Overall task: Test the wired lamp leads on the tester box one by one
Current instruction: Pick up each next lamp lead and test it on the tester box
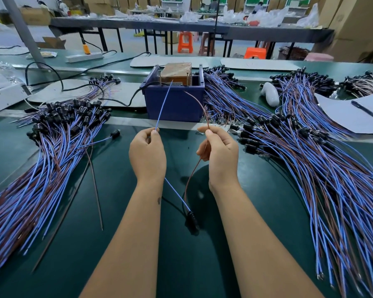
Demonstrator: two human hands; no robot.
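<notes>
Blue wire (pixel 163 106) is pinched in the left hand (pixel 147 152); the brown wire (pixel 199 106) is pinched in the right hand (pixel 221 151). Both tips reach toward the tester box (pixel 174 100), and the lamp holder (pixel 191 221) lies on the green belt (pixel 116 211). Judged progress: one lead under test; large bundles to the left (pixel 52 143) and right (pixel 310 151) remain, tested or not unclear.

Smooth, shiny blue plastic on the tester box (pixel 174 104), with thin metal pins sticking up and brown tape-wrapped cardboard inside. Soft plastic coating, blue and brown, on the lamp leads (pixel 323 168). Dark green, smooth, slightly glossy table top (pixel 121 211). Matt white paper (pixel 342 112) at right.
</notes>
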